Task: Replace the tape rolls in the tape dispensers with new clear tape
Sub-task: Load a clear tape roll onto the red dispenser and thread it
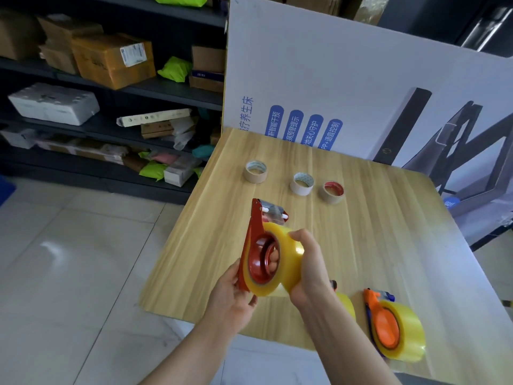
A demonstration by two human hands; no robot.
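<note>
Now left hand [231, 295], right hand [311, 269] grip red dispenser [254, 237]; three cores [256, 171] [302, 184] [334, 192]; one orange dispenser [384, 326].

pale glossy tiled floor [69, 259], dark shelving [166, 90] of parcels, wooden table [388, 245], white printed board [347, 79]

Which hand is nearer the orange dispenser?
Right. The right hand, on the tape roll, is up-left of the orange dispenser; the left hand, holding the red dispenser, is farther left.

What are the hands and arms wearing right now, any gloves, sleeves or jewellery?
Nothing visible. The left hand and right hand are ungloved, with no ring, watch or bracelet showing. Both forearms are uncovered down to the frame's lower edge; no sleeve is in view.
</note>
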